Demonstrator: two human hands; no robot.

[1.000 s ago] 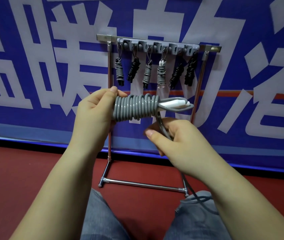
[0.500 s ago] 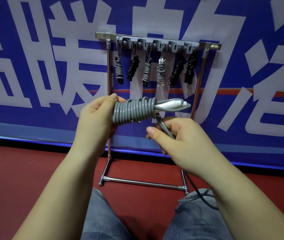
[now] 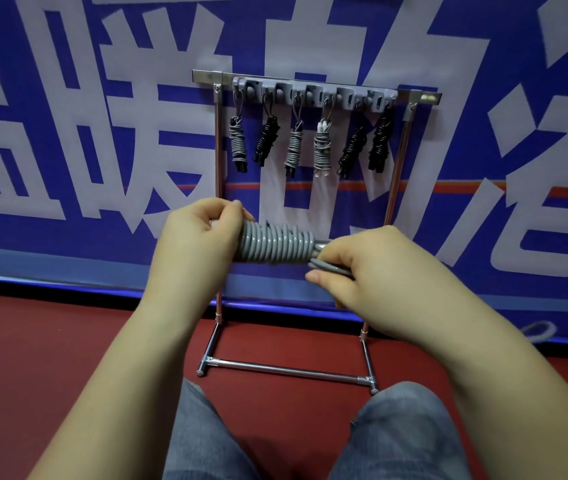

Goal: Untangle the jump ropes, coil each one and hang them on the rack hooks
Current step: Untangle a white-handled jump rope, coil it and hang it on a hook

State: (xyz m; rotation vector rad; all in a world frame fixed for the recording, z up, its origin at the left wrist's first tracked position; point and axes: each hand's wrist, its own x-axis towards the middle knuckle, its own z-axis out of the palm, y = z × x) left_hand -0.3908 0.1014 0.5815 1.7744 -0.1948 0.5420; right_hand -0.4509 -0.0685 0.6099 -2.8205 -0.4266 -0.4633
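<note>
**Two hands finishing the grey coil**

Two hands meet at mid-frame over one grey jump rope (image 3: 277,244). The left hand (image 3: 196,242) has its fingers curled round the 9 o'clock end of the bundle, holding the wound core level. The right hand (image 3: 358,268) sits at the 3 o'clock end, fingers and thumb pinching a couple of doubled strands of loose rope (image 3: 327,266) just below the last turn; the handle at that end is hidden behind the fingers.

The step in hand looks like the closing of the coil. To do it well, I judge the left grip should not slacken, or the stacked turns will spring apart. The right should draw its strands snug against the last turn and leave a free loop at the end, since a loop is what will go over a hook.

Beyond the hands, at 12 o'clock, stands the metal rack (image 3: 218,188) with its grey hook bar (image 3: 313,93). Six coiled ropes (image 3: 322,147), grey and black, already hang there. Whether a hook is free I cannot tell. Behind is a blue banner (image 3: 68,133); below, red floor (image 3: 50,341) and the person's knees (image 3: 404,434) at 6 o'clock. A further bit of rope (image 3: 537,330) lies on the floor at 4 o'clock. The crowded bar may hamper hanging.
</note>
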